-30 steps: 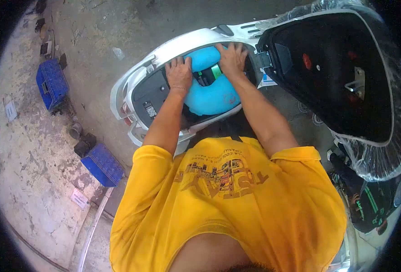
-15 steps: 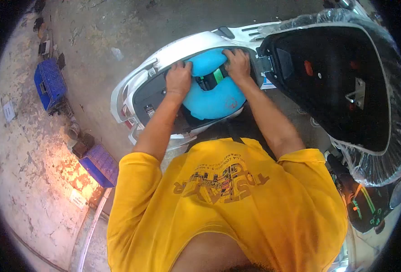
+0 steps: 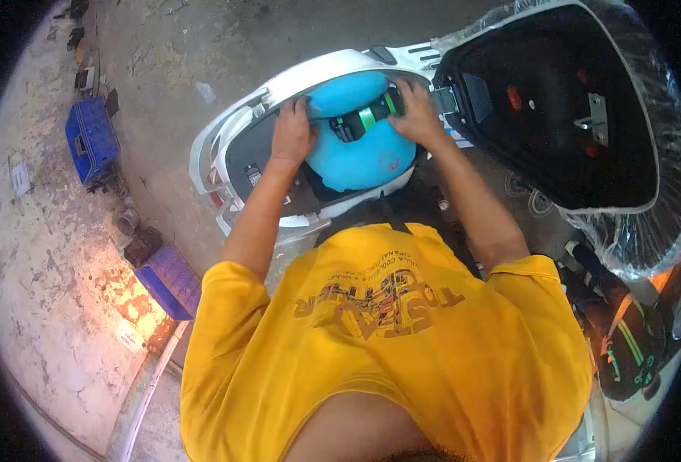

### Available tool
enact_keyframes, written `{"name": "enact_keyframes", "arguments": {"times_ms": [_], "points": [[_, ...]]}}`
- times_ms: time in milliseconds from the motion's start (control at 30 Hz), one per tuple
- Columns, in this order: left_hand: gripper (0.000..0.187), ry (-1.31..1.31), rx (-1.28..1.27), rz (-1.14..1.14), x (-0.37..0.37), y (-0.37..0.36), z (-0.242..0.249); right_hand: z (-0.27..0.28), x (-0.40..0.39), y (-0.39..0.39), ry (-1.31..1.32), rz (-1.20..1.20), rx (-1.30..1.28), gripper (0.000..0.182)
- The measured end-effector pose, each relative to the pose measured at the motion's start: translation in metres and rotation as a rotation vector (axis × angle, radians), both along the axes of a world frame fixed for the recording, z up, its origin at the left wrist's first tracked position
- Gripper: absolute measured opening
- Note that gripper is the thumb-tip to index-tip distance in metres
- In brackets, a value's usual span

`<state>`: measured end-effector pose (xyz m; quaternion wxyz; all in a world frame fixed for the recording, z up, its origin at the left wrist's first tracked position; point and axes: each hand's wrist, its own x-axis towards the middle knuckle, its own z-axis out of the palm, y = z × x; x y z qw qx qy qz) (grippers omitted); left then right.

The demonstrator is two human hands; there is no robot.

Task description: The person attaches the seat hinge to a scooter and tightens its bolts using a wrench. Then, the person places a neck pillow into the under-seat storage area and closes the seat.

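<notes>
A bright blue U-shaped neck pillow (image 3: 356, 158) lies in the under-seat compartment of a white scooter (image 3: 310, 73), its opening facing right. My left hand (image 3: 293, 132) is closed on the pillow's left side, with its fingers bent over the edge near the upper lobe. At the opening, my right hand (image 3: 420, 114) has its fingers at the tip of the upper lobe and its thumb apart, by the lower lobe. Between the lobes shows a black-and-green object (image 3: 365, 118), its right end close to my right palm and its underside hidden.
The raised scooter seat (image 3: 556, 108), wrapped in clear plastic, stands open at the right. Blue crates (image 3: 92, 140) sit along the left wall. A black bag with green stripes (image 3: 625, 346) is at lower right.
My right thumb has spread from the fingers, and more of the black-and-green object shows between the lobes. My left hand has shifted slightly left along the pillow. The view has moved a little.
</notes>
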<state>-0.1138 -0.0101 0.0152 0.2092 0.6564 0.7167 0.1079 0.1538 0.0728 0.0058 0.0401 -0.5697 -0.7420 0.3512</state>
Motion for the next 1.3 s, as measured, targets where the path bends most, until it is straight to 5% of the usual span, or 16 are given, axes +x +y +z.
{"name": "enact_keyframes", "arguments": {"times_ms": [100, 167, 467, 533, 700, 767, 867, 1000, 1067, 1167, 1300], "points": [[0.067, 0.053, 0.102, -0.118, 0.016, -0.034, 0.032, -0.010, 0.045, -0.021, 0.200, 0.297, 0.105, 0.088], [0.065, 0.085, 0.046, -0.221, 0.029, -0.045, 0.040, 0.018, 0.052, -0.034, -0.051, 0.617, -0.109, 0.091], [0.075, 0.092, -0.013, -0.313, 0.047, -0.023, 0.029, 0.004, 0.039, -0.043, -0.105, 0.667, -0.053, 0.074], [0.072, 0.090, -0.019, -0.318, 0.047, -0.022, 0.033, 0.018, 0.035, -0.042, -0.127, 0.766, -0.307, 0.076], [0.063, 0.064, -0.016, -0.379, 0.055, -0.040, 0.058, 0.016, 0.015, -0.031, -0.188, 0.744, -0.475, 0.064], [0.061, -0.073, -0.318, -0.545, 0.061, -0.053, 0.057, 0.004, 0.006, -0.030, -0.314, 0.717, -0.587, 0.054], [0.060, -0.079, -0.380, -0.468, 0.060, -0.070, 0.026, 0.000, -0.005, -0.031, -0.282, 0.717, -0.629, 0.048], [0.054, -0.061, -0.497, -0.500, 0.059, -0.060, 0.024, -0.007, -0.007, -0.040, -0.308, 0.809, -0.552, 0.045], [0.053, -0.068, -0.439, -0.486, 0.059, -0.064, 0.010, -0.033, 0.007, -0.054, -0.316, 0.894, -0.131, 0.041], [0.050, -0.069, -0.421, -0.455, 0.061, -0.072, 0.008, -0.042, -0.001, -0.046, -0.351, 0.857, -0.452, 0.034], [0.047, -0.042, -0.435, -0.414, 0.063, -0.063, 0.004, -0.046, -0.001, -0.055, -0.243, 0.646, -0.348, 0.026]]}}
